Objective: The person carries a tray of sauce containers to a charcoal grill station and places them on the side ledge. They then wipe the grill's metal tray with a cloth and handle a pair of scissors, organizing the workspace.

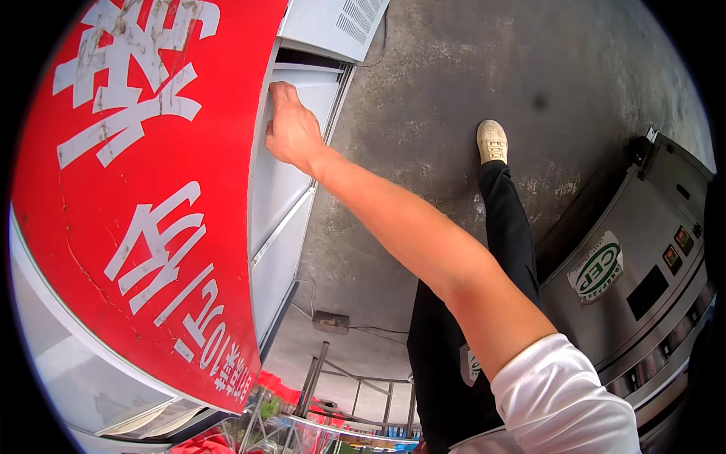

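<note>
Reaching far to the left, my right hand [295,127] is at a white sliding door [323,96] of a low cabinet. Its fingers curl against the door beside the cabinet's pale frame, thumb apart and below; the fingertips are partly hidden. A narrow dark gap [309,58] shows along the end of this door. A second white door panel [278,267] stands nearer to me. Above the doors spreads a red sign panel [170,176] bearing large white writing. My left hand is out of view.
A grey vented housing [334,25] adjoins the cabinet. A stainless steel appliance [601,318] stands at the right. On the concrete floor [442,68] lie a small box [330,322] and thin cables. A metal frame [357,377] stands low in view, near my legs [505,215].
</note>
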A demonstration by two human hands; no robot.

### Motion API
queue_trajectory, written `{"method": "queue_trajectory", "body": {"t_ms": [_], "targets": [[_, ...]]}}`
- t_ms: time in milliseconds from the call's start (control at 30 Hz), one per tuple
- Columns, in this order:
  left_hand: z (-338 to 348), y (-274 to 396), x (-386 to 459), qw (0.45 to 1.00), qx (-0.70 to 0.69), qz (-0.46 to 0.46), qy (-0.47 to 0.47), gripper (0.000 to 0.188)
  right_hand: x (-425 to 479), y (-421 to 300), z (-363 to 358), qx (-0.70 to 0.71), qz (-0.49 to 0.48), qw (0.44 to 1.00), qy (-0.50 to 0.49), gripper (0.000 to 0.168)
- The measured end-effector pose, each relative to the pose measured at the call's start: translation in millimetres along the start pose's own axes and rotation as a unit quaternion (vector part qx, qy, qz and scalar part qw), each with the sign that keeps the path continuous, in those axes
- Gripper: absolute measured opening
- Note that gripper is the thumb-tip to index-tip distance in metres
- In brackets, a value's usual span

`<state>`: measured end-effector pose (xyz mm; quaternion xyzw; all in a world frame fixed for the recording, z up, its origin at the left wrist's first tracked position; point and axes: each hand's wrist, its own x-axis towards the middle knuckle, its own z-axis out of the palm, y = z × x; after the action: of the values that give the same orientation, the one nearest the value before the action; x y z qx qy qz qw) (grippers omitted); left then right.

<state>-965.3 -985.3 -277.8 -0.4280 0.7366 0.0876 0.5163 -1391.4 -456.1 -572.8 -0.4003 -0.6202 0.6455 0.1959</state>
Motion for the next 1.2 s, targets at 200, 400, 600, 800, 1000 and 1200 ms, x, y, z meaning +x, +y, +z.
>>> {"method": "queue_trajectory", "body": {"t_ms": [200, 400, 600, 800, 1000, 1200], "targets": [[-16, -24, 26, 1.000, -0.003, 0.012, 0.003, 0.025, -72, 17, 43, 0.003, -0.001, 0.997, -0.076, 0.061], [-4, -43, 39, 0.999, -0.040, 0.012, -0.003, 0.025, -101, 26, 71, -0.068, 0.007, 0.990, -0.122, 0.069], [44, -69, 29, 0.991, -0.131, 0.002, -0.029, 0.026, -71, 30, 68, -0.222, -0.074, 0.960, -0.153, 0.067], [129, -158, -3, 0.955, -0.290, -0.032, -0.046, 0.026, 2, 11, 42, -0.442, -0.212, 0.843, -0.219, 0.022], [257, -246, -24, 0.891, -0.372, 0.234, -0.118, 0.029, 57, 28, -22, -0.368, -0.075, 0.906, -0.196, 0.034], [372, -233, -57, 0.645, -0.704, -0.184, -0.234, 0.028, 24, 61, -62, -0.382, 0.046, 0.892, -0.237, 0.051]]}}
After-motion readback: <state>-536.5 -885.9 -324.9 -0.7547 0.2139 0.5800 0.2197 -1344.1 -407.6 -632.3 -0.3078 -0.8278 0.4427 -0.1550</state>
